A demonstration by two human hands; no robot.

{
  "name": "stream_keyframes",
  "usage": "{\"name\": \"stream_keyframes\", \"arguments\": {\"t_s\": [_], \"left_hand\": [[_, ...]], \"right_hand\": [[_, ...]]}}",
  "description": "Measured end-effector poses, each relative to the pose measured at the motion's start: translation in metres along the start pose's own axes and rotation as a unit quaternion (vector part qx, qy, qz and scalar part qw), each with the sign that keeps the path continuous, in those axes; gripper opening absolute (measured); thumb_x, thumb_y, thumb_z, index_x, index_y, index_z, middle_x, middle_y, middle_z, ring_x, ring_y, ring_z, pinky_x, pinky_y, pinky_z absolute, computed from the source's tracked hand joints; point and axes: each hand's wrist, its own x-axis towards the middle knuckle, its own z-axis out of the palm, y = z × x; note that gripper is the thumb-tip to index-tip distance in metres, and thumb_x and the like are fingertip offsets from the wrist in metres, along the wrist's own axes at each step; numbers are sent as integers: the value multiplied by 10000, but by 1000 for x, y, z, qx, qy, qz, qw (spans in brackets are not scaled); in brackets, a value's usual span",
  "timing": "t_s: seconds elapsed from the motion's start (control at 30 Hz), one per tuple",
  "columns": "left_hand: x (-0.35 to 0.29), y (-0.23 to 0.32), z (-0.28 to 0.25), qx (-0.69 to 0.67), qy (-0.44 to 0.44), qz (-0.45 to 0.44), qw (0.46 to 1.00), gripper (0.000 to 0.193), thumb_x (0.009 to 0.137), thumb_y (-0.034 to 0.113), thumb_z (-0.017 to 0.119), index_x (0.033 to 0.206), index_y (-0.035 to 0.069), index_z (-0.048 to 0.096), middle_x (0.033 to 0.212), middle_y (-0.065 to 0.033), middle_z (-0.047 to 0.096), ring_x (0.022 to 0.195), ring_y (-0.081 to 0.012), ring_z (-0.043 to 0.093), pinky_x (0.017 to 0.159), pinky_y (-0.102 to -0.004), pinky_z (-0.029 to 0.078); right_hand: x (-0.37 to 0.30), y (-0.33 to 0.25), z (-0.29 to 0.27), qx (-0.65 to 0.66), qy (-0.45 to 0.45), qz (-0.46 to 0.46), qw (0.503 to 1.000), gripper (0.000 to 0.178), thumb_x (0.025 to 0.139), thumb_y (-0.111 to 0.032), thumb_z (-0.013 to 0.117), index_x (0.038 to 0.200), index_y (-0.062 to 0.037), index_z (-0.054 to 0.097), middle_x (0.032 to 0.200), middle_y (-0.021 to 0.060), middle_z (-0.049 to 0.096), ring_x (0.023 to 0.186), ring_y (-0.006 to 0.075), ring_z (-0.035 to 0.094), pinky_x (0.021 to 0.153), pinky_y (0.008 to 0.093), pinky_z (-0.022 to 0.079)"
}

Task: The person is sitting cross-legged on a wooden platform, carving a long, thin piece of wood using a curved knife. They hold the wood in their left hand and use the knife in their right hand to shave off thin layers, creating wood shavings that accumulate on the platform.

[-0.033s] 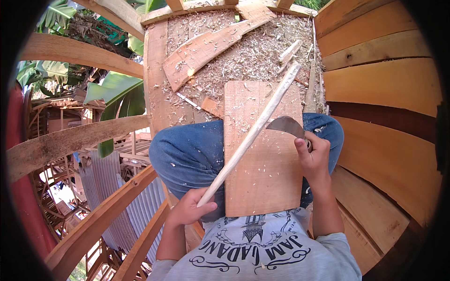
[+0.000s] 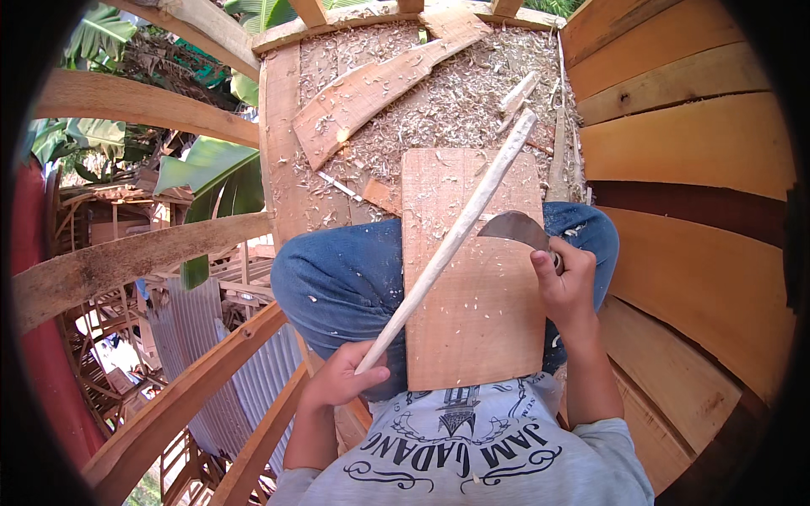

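Observation:
My left hand (image 2: 347, 373) is closed around the lower end of a pale, peeled wooden stick (image 2: 451, 246). The stick slants up and to the right, over a flat wooden board (image 2: 472, 329) that lies across my lap. In my right hand (image 2: 567, 280) is a knife (image 2: 516, 228) with a broad, curved dark blade, its handle mostly hidden by my fingers. The blade points left above the board, its tip close to the middle of the stick. Whether blade and stick touch, I cannot tell. A few shavings lie on the board.
Wood shavings (image 2: 388, 105) cover the plank floor ahead of my knees. A long offcut plank (image 2: 363, 101) and a small wood block (image 2: 382, 196) lie there. Slatted rails (image 2: 143, 257) run along the left, and a plank wall (image 2: 683, 152) stands at the right.
The view has shifted very slightly. Both hands keep their holds on the stick and the knife, with no clear movement between them.

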Motion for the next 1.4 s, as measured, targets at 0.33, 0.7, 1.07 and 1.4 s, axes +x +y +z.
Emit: {"name": "stream_keyframes", "arguments": {"t_s": [0.33, 0.7, 1.07, 1.4], "left_hand": [[-22, -20, 42, -195, -120, -36, 973, 403, 835, 376, 656, 755, 84, 391, 569, 21, 406, 441, -29, 348, 402, -180, 243], [-35, -29, 69, -236, -122, -53, 962, 401, 817, 350, 676, 800, 82, 377, 575, -12, 427, 437, -25, 329, 380, -169, 222], [-37, -26, 67, -222, -88, -33, 971, 409, 802, 358, 689, 792, 81, 388, 577, -22, 434, 441, -32, 326, 383, -177, 234], [-38, -19, 74, -194, -62, -46, 978, 449, 756, 379, 725, 758, 78, 392, 550, -13, 408, 439, -47, 327, 388, -185, 223]], "right_hand": [[-29, -23, -12, -60, 6, -116, 991, 575, 699, -549, 720, 540, -41, 502, 454, 96, 482, 394, 257, 517, 402, 330, 405], [-2, 0, -23, -164, 104, -194, 962, 693, 631, -709, 661, 485, -76, 422, 420, 61, 432, 363, 218, 484, 368, 312, 370], [-27, -15, -14, -103, 16, -196, 975, 607, 702, -628, 663, 524, -79, 475, 464, 77, 500, 432, 247, 569, 410, 333, 439], [-32, -21, -16, -49, -1, -189, 981, 550, 748, -545, 673, 563, -56, 502, 488, 96, 503, 451, 271, 558, 419, 347, 429]]}}
